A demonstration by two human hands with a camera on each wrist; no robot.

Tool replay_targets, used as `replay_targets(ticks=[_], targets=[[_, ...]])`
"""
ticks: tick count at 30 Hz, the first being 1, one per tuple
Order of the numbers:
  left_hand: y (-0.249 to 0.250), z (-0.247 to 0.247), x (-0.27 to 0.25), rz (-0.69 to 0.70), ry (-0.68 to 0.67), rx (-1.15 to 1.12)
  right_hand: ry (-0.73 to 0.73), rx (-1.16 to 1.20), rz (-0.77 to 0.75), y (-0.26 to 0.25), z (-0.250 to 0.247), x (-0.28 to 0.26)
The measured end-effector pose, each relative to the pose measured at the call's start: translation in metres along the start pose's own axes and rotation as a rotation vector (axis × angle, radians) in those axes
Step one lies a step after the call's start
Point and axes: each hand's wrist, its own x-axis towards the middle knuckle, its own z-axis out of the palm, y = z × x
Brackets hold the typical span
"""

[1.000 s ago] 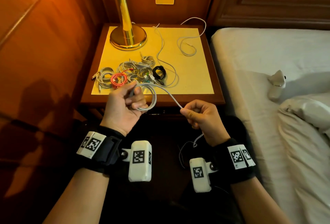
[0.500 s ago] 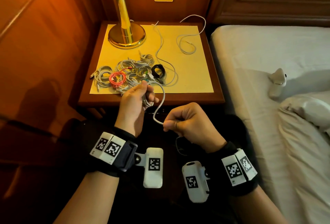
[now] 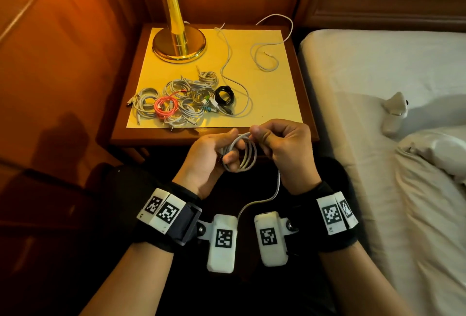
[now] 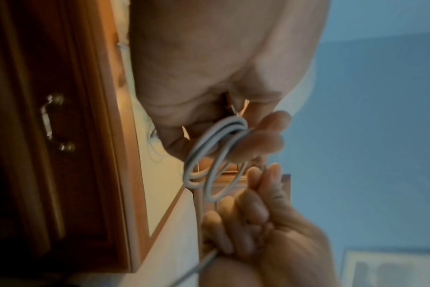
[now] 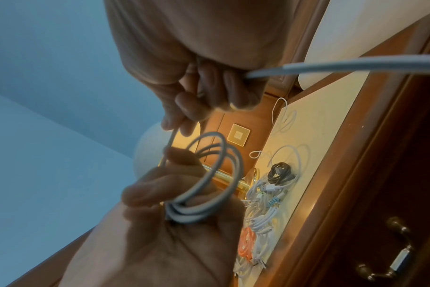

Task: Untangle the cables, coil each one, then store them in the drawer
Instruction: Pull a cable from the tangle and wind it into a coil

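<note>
A white cable (image 3: 242, 158) is wound in a few loops around the fingers of my left hand (image 3: 223, 145), just in front of the nightstand edge. My right hand (image 3: 257, 133) pinches the same cable at the top of the coil, and the free tail (image 3: 276, 189) hangs down between my wrists. The left wrist view shows the loops (image 4: 209, 155) on my fingers (image 4: 265, 139). The right wrist view shows the coil (image 5: 209, 186) below my right hand's fingers (image 5: 197, 101). The drawer front (image 4: 69, 174) with its metal handle (image 4: 53, 124) is shut.
On the nightstand (image 3: 151, 136) lies a pile of coiled white cables (image 3: 186, 106) with a pink coil (image 3: 165, 108) and a black coil (image 3: 224, 94). Two loose white cables (image 3: 237, 83) (image 3: 267, 56) trail behind. A brass lamp base (image 3: 179, 43) stands back left; the bed (image 3: 378, 83) lies right.
My right hand has swung up and left to meet the left hand, laying another loop onto the coil. The straight stretch between the hands is gone and the tail is shorter.
</note>
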Motion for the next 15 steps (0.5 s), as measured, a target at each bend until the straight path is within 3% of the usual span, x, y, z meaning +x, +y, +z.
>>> replay_targets(ticks=[5,10,15], targets=[[-0.001,-0.004,-0.002,-0.044,-0.036,-0.249,0.075,0.03,0.022,0.014,0.008,-0.007],[-0.006,-0.011,0.0,-0.052,-0.016,-0.346,-0.165,0.025,0.147,0.016,0.012,-0.018],[-0.01,-0.012,0.001,-0.058,0.002,-0.344,-0.159,0.141,0.281,0.019,0.007,-0.018]])
